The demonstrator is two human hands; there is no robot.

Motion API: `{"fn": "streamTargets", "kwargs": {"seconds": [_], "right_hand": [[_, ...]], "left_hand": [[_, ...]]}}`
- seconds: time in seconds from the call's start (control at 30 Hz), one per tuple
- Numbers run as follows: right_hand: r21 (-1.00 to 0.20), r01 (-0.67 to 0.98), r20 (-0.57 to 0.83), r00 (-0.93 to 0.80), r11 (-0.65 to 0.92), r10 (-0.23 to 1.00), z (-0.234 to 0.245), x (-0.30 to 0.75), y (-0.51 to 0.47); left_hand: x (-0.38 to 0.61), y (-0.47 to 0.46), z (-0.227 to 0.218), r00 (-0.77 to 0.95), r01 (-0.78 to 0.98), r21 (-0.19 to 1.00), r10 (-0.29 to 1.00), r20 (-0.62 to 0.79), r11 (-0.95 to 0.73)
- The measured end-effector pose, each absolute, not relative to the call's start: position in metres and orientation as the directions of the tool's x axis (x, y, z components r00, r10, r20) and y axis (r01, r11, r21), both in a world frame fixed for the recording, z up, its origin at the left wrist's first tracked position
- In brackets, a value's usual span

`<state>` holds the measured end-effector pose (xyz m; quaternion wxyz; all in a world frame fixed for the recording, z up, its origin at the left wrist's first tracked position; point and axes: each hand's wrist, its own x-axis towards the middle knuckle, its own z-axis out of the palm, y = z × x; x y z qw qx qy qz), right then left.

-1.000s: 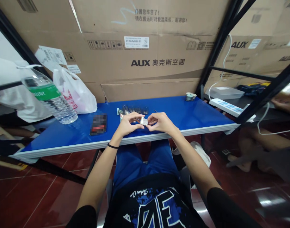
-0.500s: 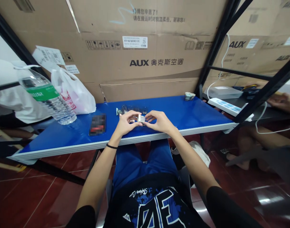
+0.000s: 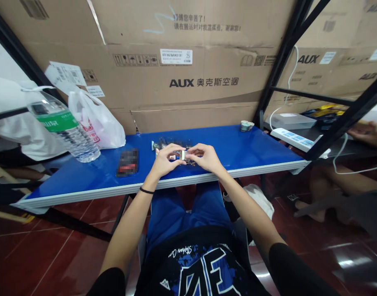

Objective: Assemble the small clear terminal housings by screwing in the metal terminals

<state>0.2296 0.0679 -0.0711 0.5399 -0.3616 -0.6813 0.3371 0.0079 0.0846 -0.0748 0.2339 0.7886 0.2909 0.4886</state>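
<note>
There! Left grip (image 3: pixel 166 159) and right grip (image 3: pixel 206 157) pinched a small white part (image 3: pixel 182 154), blue worktop (image 3: pixel 237 144) just beneath, dark packets (image 3: pixel 171 143) just beyond.

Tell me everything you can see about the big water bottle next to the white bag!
The water bottle is clear plastic with ridges on its lower part, and liquid seems to fill much of it. A green label with white writing wraps its middle, and a thin white loop sits near its neck. It looks tilted, with its neck toward the left. Its bottom end is by the back left of the blue table, beside the white plastic bag. I cannot tell exactly what touches it.
</note>
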Motion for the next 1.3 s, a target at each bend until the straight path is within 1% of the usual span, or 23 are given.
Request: {"fn": "streamTargets", "kwargs": {"seconds": [0.17, 0.27, 0.37, 0.5, 0.57, 0.67, 0.73, 0.8, 0.87, 0.97, 1.07, 1.2, 1.3], "right_hand": [[-0.929, 0.015, 0.361, -0.18, 0.369, 0.915, -0.065, 0.235, 0.068], [-0.934, -0.003, 0.351, -0.204, 0.357, 0.914, -0.061, 0.242, 0.069], [-0.91, -0.006, 0.411, -0.143, 0.415, 0.9, -0.058, 0.253, 0.074], [-0.886, 0.034, 0.463, 0.013, 0.462, 0.886, -0.057, 0.27, 0.082], [-0.889, 0.039, 0.456, -0.002, 0.456, 0.89, -0.058, 0.276, 0.084], [-0.903, 0.042, 0.423, -0.09, 0.428, 0.901, -0.062, 0.276, 0.088], [-0.904, 0.098, 0.399, -0.154, 0.415, 0.904, -0.065, 0.269, 0.092], [-0.879, 0.201, 0.392, -0.208, 0.431, 0.896, -0.065, 0.257, 0.099], [-0.835, 0.295, 0.402, -0.251, 0.465, 0.881, -0.064, 0.242, 0.11], [-0.79, 0.36, 0.409, -0.294, 0.496, 0.864, -0.058, 0.218, 0.126], [-0.752, 0.414, 0.406, -0.323, 0.513, 0.855, -0.052, 0.198, 0.136], [-0.681, 0.512, 0.407, -0.329, 0.523, 0.852, -0.048, 0.183, 0.137], [-0.622, 0.575, 0.421, -0.327, 0.532, 0.846, -0.047, 0.177, 0.134]], "left_hand": [[0.009, 0.082, -0.073, 0.409, 0.17, 0.681, 0.68, 0.609, -0.712], [0.009, 0.08, -0.071, 0.444, 0.186, 0.668, 0.668, 0.597, -0.721], [0.01, 0.078, -0.07, 0.37, 0.23, 0.686, 0.714, 0.594, -0.69], [0.006, 0.079, -0.064, 0.217, 0.199, 0.718, 0.744, 0.632, -0.667], [-0.002, 0.08, -0.057, 0.171, 0.227, 0.706, 0.741, 0.649, -0.671], [-0.021, 0.081, -0.045, 0.144, 0.334, 0.695, 0.763, 0.631, -0.637], [-0.036, 0.08, -0.038, 0.143, 0.424, 0.683, 0.789, 0.598, -0.594], [-0.052, 0.081, -0.034, 0.147, 0.494, 0.665, 0.808, 0.57, -0.56], [-0.065, 0.082, -0.034, 0.146, 0.533, 0.653, 0.819, 0.555, -0.538], [-0.078, 0.086, -0.036, 0.105, 0.565, 0.65, 0.826, 0.554, -0.508], [-0.082, 0.088, -0.039, 0.055, 0.601, 0.647, 0.832, 0.552, -0.469], [-0.08, 0.089, -0.041, 0.066, 0.655, 0.618, 0.847, 0.527, -0.436], [-0.078, 0.09, -0.043, 0.025, 0.697, 0.599, 0.848, 0.529, -0.394]]}}
